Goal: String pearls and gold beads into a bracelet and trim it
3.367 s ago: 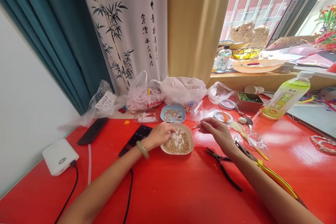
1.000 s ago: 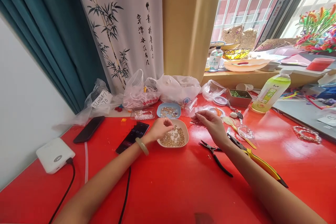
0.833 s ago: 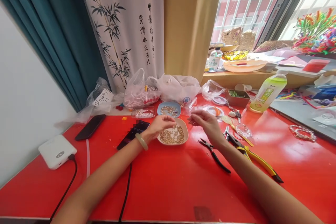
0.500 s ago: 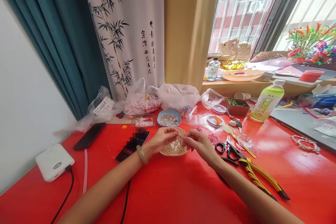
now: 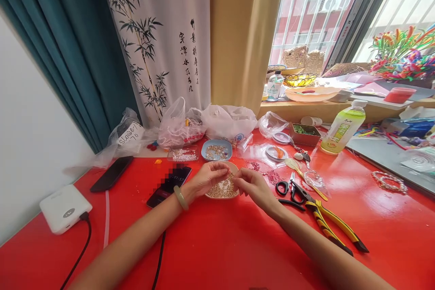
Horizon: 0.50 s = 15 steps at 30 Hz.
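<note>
My left hand [image 5: 210, 178], with a pale bangle [image 5: 181, 198] on its wrist, is over the left side of a shallow bowl [image 5: 222, 197] of small gold beads [image 5: 220, 189]. Its thumb and fingertips are pinched together; whatever they hold is too small to make out. Across from it, my right hand [image 5: 251, 186] is over the bowl's right edge, its fingers also pinched, and I cannot tell what is in them. A small gap separates the two hands. Just behind the bowl are a blue dish [image 5: 216, 150] of mixed beads and a clear box [image 5: 183, 153] of pearly beads.
Right of my hands lie scissors [image 5: 287, 186], yellow-black pliers [image 5: 328, 219], red beads [image 5: 272, 176] and a beaded bracelet [image 5: 389, 182]. A drink bottle [image 5: 344, 128] stands farther back. On the left are phones [image 5: 112, 174] and a white device [image 5: 65, 209] with a cable. Plastic bags [image 5: 229, 122] line the back.
The whole view has shifted slightly. Both hands keep their pinched pose over the bowl, with little visible movement relative to it.
</note>
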Available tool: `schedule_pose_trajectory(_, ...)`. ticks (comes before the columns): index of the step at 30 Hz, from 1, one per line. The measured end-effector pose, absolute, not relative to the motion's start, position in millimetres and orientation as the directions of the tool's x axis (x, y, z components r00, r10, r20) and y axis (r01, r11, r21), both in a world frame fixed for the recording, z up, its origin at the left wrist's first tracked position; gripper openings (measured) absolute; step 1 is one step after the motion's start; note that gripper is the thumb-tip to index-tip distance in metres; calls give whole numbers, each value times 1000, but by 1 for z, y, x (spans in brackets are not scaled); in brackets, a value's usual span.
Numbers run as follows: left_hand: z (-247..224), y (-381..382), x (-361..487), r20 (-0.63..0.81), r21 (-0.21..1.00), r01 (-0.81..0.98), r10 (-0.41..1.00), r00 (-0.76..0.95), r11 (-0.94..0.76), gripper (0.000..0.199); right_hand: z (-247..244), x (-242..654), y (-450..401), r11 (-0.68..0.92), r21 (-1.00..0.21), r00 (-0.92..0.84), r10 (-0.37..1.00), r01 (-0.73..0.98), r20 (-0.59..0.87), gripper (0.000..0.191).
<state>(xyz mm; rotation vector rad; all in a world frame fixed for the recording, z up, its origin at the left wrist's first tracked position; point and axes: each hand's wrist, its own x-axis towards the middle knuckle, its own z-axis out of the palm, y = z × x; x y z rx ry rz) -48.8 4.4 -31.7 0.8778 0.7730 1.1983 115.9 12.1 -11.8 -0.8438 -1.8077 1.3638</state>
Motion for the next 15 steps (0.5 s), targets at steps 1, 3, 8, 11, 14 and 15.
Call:
schedule_pose_trajectory(1, -32, 4, -49, -44, 887, -444, 978, 202, 132, 19, -12, 116, 12, 229, -970, -535, 832, 82, 151, 13)
schedule_pose_trajectory(3, -31, 4, -48, -37, 887, -444, 978, 207, 128, 18, -12, 116, 13, 227, -971, -536, 831, 79, 151, 12)
schedule_pose_trajectory(8, -30, 3, -47, -20, 899, -424, 976, 218, 113, 17, -12, 116, 13, 213, -973, -534, 835, 89, 134, 11)
schedule_pose_trajectory(11, -30, 3, -46, -30, 905, -410, 978, 204, 114, 19, -11, 116, 13, 203, -974, -534, 837, 99, 120, 11)
schedule_pose_trajectory(14, -31, 3, -47, -34, 904, -412, 979, 199, 115, 18, -12, 115, 13, 204, -974, -535, 836, 101, 120, 11)
schedule_pose_trajectory(15, -31, 3, -47, -34, 906, -408, 979, 199, 115, 18, -12, 115, 14, 207, -973, -535, 836, 102, 122, 12)
